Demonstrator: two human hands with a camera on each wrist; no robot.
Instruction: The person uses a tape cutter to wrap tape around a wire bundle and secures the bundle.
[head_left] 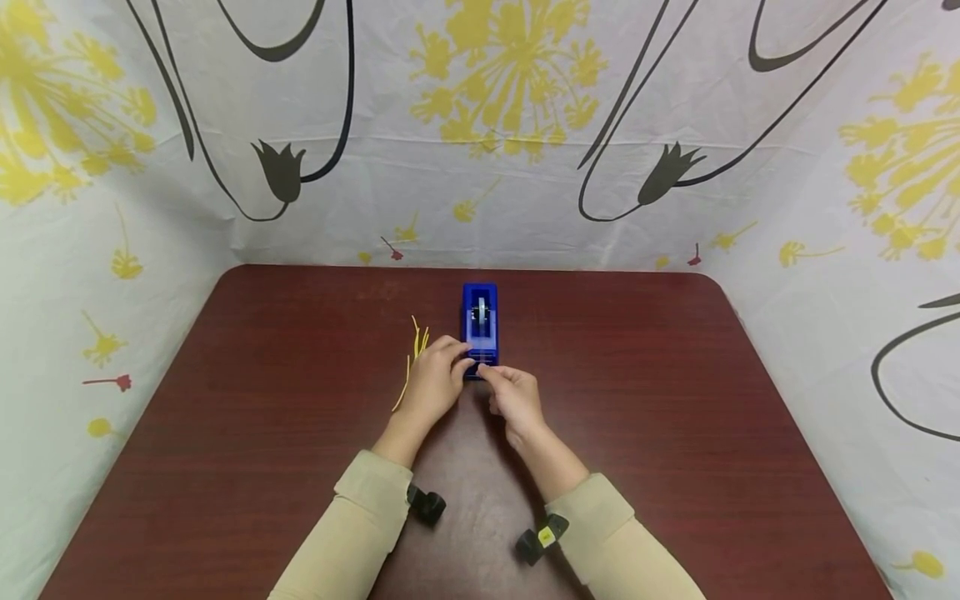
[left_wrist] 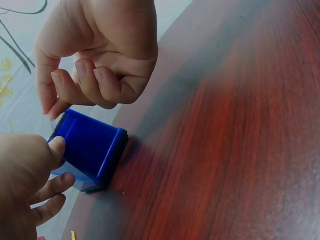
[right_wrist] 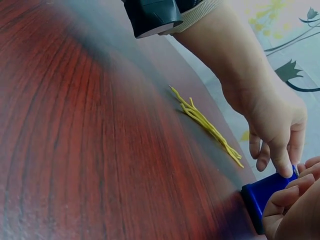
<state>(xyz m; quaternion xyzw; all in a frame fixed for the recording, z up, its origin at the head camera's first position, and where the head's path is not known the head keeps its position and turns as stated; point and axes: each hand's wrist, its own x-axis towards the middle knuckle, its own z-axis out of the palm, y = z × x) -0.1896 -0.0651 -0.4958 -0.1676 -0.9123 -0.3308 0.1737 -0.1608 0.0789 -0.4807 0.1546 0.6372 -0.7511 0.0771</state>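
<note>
A blue tape dispenser [head_left: 489,337] stands near the back middle of the table, a roll of clear tape [head_left: 482,312] in its upper part. My left hand [head_left: 433,379] holds its front end from the left, thumb on the front by the serrated cutter [left_wrist: 58,125]. From the other side my right hand [head_left: 517,398] pinches the tape's end at the cutter between thumb and forefinger, its other fingers curled. The tape end itself is mostly hidden by fingertips. In the right wrist view, both hands meet at the dispenser's front edge.
Several yellow strings [right_wrist: 212,130] lie in a loose bundle on the dark red wooden table [head_left: 637,417], just left of my left hand. A white cloth [head_left: 510,217] with printed flowers hangs behind the table and along its sides.
</note>
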